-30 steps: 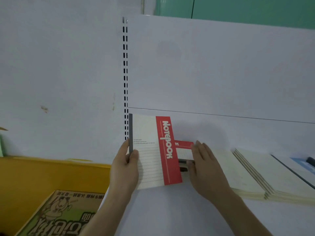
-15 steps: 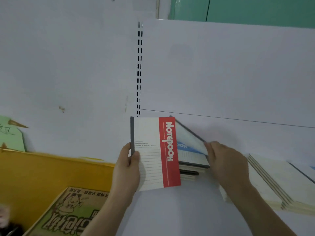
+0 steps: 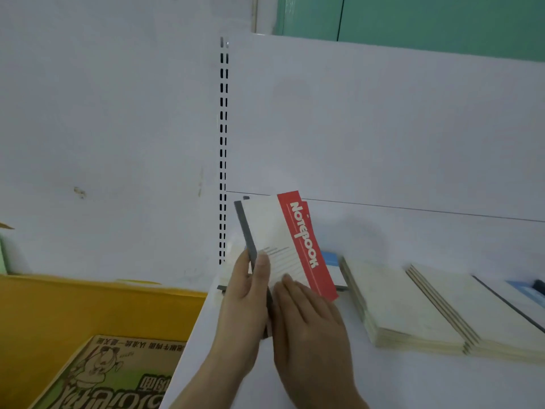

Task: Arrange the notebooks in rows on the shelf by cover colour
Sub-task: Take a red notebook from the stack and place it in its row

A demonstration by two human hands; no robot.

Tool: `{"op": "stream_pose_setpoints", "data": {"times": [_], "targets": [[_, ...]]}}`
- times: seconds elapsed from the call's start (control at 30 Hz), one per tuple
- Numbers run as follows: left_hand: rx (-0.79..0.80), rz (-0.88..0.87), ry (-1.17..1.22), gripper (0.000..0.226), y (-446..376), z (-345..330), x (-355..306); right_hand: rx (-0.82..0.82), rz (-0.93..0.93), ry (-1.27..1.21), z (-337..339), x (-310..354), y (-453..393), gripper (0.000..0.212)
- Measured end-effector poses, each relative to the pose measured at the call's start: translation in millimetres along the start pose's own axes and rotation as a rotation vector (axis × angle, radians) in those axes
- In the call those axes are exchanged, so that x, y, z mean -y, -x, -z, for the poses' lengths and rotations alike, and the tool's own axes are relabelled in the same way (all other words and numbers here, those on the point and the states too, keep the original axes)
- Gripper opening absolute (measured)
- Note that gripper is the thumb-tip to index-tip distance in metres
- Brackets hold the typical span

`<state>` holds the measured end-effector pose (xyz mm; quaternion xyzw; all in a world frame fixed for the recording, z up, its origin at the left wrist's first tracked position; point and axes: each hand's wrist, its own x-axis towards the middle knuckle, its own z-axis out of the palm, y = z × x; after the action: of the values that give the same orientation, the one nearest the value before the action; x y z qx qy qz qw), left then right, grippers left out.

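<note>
- While the left hand point(image 3: 246, 293) clasped the grey spine of the red notebook point(image 3: 283, 243), thumb on the cover and fingers behind, that grip was plainly wrapped round the book, which stood tilted above the left end of the white shelf point(image 3: 413, 379).
- At the lower part of the cover, the right hand point(image 3: 306, 320) lay flat with fingers straight; its grip was released, touching the notebook only.
- Behind the front cover a second red edge peeked out at the top; whether it was another book could not be told.
- Under and just right of the held notebook, a blue-covered notebook point(image 3: 331, 261) lay on the shelf.
- Further right lay cream stacks point(image 3: 392, 302), face down and fanned against each other, then a dark-spined notebook point(image 3: 513, 305) at the picture's edge.
- Left of the shelf stood a yellow bin point(image 3: 88, 305) holding a green printed carton point(image 3: 112, 376).
- A slotted upright point(image 3: 223, 154) ran up the back panel.
</note>
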<state>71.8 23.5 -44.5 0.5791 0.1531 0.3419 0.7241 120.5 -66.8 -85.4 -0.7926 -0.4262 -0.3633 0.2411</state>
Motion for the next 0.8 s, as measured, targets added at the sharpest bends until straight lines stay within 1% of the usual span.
{"op": "stream_pose_setpoints", "data": {"times": [0.1, 0.17, 0.2, 0.23, 0.3, 0.4, 0.47, 0.57, 0.63, 0.73, 0.8], "targets": [[-0.031, -0.006, -0.013, 0.031, -1.1, -0.4, 4.2, -0.023, 0.004, -0.078, 5.0, -8.2, 1.0, 0.054], [-0.058, -0.024, -0.001, 0.033, -3.0, -0.2, 5.6, 0.016, -0.061, -0.084, 11.9, -19.7, 1.2, 0.058], [-0.062, -0.035, -0.001, 0.033, -3.8, 0.2, 5.9, 0.049, -0.123, -0.084, 17.7, -25.6, 0.4, 0.058], [-0.057, -0.05, -0.004, 0.032, -4.3, 0.8, 6.2, 0.077, -0.197, -0.079, 23.3, -31.3, -0.5, 0.061], [-0.03, -0.071, -0.008, 0.028, -4.3, -1.4, 6.8, 0.127, -0.315, -0.091, 32.9, -40.0, 1.0, 0.074], [-0.033, -0.075, -0.048, 0.019, -3.3, -12.8, 9.3, 0.256, -0.347, -0.184, 45.6, -43.7, 9.1, 0.084], [-0.023, -0.062, -0.082, 0.019, -2.1, -23.2, 12.5, 0.285, -0.336, -0.17, 56.3, -48.0, 17.3, 0.095], [0.055, -0.041, -0.065, 0.022, 4.9, -42.3, 18.0, 0.278, -0.268, -0.111, 75.9, -68.1, 33.1, 0.102], [0.12, -0.047, -0.054, 0.03, 12.0, -59.3, 23.2, 0.293, -0.307, -0.086, 92.7, -84.8, 45.0, 0.101], [0.243, -0.067, -0.064, 0.046, 25.4, -91.8, 29.9, 0.229, -0.37, -0.01, 118.4, -108.2, 65.0, 0.096], [0.29, -0.117, -0.112, 0.047, 36.6, -117.5, 34.0, 0.187, -0.414, 0.047, 137.3, -123.1, 79.3, 0.095]]}}
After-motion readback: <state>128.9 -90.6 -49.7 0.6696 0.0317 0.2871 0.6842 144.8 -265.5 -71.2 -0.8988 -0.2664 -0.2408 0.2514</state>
